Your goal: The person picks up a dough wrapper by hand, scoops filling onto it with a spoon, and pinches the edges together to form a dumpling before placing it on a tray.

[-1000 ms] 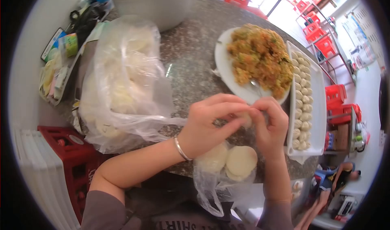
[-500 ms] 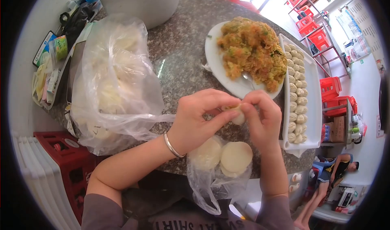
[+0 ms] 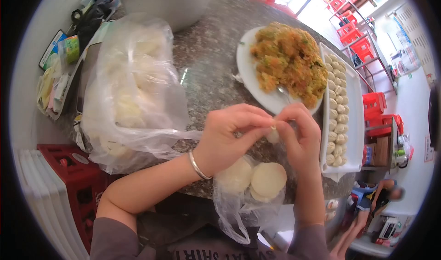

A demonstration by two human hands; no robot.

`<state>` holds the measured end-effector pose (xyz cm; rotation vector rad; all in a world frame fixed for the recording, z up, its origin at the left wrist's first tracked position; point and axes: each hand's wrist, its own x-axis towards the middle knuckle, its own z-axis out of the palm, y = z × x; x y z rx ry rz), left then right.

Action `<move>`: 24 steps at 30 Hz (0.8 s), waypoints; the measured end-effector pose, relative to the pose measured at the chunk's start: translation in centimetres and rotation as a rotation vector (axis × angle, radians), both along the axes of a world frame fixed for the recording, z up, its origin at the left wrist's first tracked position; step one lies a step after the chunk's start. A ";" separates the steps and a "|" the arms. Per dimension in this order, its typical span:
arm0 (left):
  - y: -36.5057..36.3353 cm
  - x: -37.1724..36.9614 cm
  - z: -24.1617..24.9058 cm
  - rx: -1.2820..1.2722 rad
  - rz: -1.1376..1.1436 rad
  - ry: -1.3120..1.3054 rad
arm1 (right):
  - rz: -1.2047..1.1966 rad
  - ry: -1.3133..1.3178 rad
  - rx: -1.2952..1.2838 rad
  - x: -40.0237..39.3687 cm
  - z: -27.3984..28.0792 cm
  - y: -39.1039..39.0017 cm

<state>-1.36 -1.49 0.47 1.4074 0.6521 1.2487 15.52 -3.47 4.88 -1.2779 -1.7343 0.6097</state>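
Note:
Between my two hands hangs a dumpling, small and pale, its top edge pinched together. My left hand has thumb and forefinger closed on it, and a bangle circles that wrist. From the other side my right hand pinches the same edge; the fingers hide most of the seam. Just below them, round dough wrappers lie in two stacks on a clear plastic bag. Beyond my hands is a white plate heaped with orange-green filling, with a spoon stuck in it.
Rows of pleated dumplings fill part of a white tray at right. A large plastic bag of wrappers covers the left side. Behind it stands a big pot. A red crate is beside the table; a person sits at lower right.
My fingers have closed tighter over the dumpling's top, and less filling shows there. The whole view has shifted slightly; the plate and tray appear a little lower and further right.

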 end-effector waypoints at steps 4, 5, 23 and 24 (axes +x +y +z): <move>-0.2 -0.2 0.4 -0.044 0.027 0.042 | -0.091 -0.039 0.021 -0.5 -0.9 -0.2; -0.1 -0.2 0.3 -0.077 0.030 0.042 | -0.108 -0.027 -0.014 -0.8 -0.8 -0.3; -0.1 0.0 -0.2 -0.053 0.019 -0.072 | -0.023 -0.019 -0.070 -0.3 -1.7 -0.5; -0.1 -0.1 0.0 -0.072 0.040 -0.089 | -0.052 -0.005 -0.071 -0.4 -1.7 -0.5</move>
